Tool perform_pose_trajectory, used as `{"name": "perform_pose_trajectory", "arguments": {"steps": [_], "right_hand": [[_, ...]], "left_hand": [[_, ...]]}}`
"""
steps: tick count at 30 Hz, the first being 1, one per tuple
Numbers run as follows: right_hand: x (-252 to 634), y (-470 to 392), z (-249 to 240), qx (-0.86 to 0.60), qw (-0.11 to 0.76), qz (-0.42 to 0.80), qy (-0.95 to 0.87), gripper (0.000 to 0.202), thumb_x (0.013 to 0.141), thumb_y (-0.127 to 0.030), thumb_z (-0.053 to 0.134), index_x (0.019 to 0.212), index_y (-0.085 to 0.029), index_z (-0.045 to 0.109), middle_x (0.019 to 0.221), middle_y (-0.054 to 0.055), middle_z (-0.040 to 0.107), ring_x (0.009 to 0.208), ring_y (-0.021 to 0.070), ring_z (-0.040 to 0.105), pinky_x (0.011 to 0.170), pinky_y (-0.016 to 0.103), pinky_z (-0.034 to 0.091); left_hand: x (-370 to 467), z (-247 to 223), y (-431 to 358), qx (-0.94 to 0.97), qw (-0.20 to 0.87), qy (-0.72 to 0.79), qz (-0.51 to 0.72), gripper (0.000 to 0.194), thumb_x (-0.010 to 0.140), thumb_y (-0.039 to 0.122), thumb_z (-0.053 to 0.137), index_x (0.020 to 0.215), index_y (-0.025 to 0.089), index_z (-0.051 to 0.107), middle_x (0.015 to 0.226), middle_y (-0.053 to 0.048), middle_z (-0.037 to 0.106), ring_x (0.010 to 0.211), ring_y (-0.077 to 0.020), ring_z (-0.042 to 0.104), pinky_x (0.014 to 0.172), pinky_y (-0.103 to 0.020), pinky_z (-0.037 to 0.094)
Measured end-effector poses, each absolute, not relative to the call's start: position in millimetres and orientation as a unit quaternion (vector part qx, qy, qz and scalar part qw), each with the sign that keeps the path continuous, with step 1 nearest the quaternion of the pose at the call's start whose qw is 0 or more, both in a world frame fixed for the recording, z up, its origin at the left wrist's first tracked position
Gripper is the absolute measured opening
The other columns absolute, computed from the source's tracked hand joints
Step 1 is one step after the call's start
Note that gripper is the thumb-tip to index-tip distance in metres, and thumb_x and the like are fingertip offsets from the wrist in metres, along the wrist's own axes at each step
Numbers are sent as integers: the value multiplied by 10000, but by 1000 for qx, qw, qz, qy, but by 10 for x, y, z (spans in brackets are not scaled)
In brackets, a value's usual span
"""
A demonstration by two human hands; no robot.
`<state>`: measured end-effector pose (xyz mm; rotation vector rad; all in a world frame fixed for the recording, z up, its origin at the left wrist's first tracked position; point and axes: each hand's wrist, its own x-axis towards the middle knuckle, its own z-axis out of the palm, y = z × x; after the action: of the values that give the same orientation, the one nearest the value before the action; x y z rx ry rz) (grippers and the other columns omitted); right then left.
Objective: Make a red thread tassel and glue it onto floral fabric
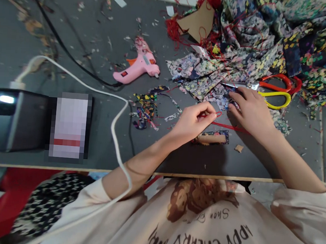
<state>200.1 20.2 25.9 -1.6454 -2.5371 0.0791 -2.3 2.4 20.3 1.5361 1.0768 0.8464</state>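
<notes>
My left hand (198, 119) pinches a looped red cord (230, 126) between thumb and fingertips, its strands trailing right beneath my right hand (250, 110). That right hand is spread palm down over the blades of the scissors (276, 99), which have one red and one yellow handle; whether it grips them I cannot tell. Floral fabric scraps (211, 77) lie just beyond both hands. Below my left hand rests a small floral-edged strip (212, 137) with a tan centre.
A pink glue gun (136, 65) lies left of the fabric pile (257, 31). A white cable (113, 127) runs from a dark box (16, 121) across my left forearm. Beside the box is a blurred flat object (70, 126). Cut scraps (145, 107) lie mid-table.
</notes>
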Motion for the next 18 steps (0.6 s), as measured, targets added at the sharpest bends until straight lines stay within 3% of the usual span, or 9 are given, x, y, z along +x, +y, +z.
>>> {"name": "perform_pose_trajectory", "arguments": {"steps": [4, 13, 18], "right_hand": [[1905, 271, 218, -550, 64, 7, -832, 367, 956, -338, 427, 1165, -146, 661, 1158, 173, 669, 1113, 355, 568, 925, 525, 471], [1606, 340, 152, -563, 69, 43, -823, 362, 926, -284, 465, 1160, -70, 641, 1278, 212, 626, 1172, 362, 562, 985, 510, 459], [1509, 349, 130, -428, 112, 141, -886, 318, 872, -177, 462, 1124, -113, 646, 1240, 157, 651, 1132, 278, 601, 978, 407, 484]], "left_hand": [[-18, 201, 27, 637, 522, 446, 350, 183, 823, 301, 548, 690, 177, 530, 583, 49, 461, 537, -79, 364, 534, -225, 302], [-18, 208, 30, 633, 531, 427, 367, 185, 827, 304, 548, 698, 172, 534, 605, 46, 478, 554, -76, 373, 549, -218, 323], [-24, 213, 22, 637, 522, 442, 356, 187, 828, 313, 552, 703, 174, 544, 588, 44, 465, 539, -79, 365, 519, -224, 286]]}}
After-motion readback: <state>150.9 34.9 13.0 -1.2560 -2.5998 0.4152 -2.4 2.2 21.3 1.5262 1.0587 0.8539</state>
